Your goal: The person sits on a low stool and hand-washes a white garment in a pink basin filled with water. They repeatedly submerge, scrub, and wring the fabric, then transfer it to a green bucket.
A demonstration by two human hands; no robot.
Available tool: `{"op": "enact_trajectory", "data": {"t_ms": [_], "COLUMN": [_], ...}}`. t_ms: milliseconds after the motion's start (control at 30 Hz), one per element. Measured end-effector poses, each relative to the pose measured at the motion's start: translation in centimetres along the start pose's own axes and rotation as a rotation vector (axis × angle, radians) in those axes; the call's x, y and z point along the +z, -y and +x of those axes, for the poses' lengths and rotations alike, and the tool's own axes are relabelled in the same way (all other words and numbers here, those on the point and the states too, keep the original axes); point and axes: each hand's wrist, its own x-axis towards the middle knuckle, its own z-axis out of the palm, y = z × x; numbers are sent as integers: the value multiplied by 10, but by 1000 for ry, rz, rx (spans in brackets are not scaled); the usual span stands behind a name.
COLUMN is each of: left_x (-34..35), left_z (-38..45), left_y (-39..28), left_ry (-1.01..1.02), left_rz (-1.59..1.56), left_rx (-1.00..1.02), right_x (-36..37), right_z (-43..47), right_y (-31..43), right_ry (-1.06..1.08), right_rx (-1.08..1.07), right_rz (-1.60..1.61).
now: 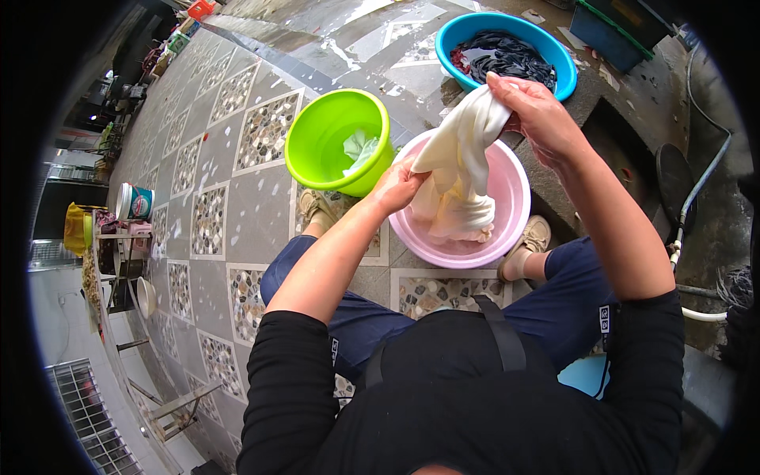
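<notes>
A wet cream-white cloth [466,145] hangs from both hands, its lower part bunched in a pink plastic basin [516,231]. My right hand [537,113] grips the cloth's upper end, higher and further right. Lower on the left, my left hand [401,187] pinches one edge of it. A bright green bucket [309,142] stands left of the basin, with a pale, thin item [359,153] inside. Beyond the basin, a blue tub [567,74] holds dark wet fabric [504,56] and something red. What material the cloth is cannot be told.
My shoes [531,237] flank the pink basin. At the right are a sunken drain channel [617,148], a round dark lid [675,178] and a grey hose [706,172]. A dark green-rimmed crate [611,35] is at the upper right. A metal rack [119,332] stands far left on wet tiles.
</notes>
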Motion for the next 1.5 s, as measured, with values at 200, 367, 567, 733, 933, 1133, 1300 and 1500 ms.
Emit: {"op": "enact_trajectory", "data": {"t_ms": [200, 367, 567, 733, 933, 1133, 1300, 1500], "left_x": [-38, -32, 24, 95, 136, 130, 115, 66], "left_z": [-8, 1, 43, 56, 71, 97, 112, 91], "left_y": [-57, -61, 37, 113, 189, 228, 174, 109], "left_ry": [-241, -271, -218, 296, 302, 478, -715, -165], "left_rz": [-368, -395, 295, 811, 699, 429, -373, -1227], "left_rx": [159, 150, -273, -669, -828, -795, -959, -1078], "right_x": [-38, -60, -58, -6, 7, -22, -23, -3], "right_z": [9, 19, 42, 21, -11, 28, 73, 57], "right_y": [35, -37, -181, -286, -400, -437, -357, -206], "right_ry": [-80, -56, 72, 608, 643, 190, 285, 280], "right_rx": [52, 350, 723, 802, 773, 1001, 952, 619], "right_rz": [-245, -359, -847, -1453, -1674, -891, -1083, -296]}}
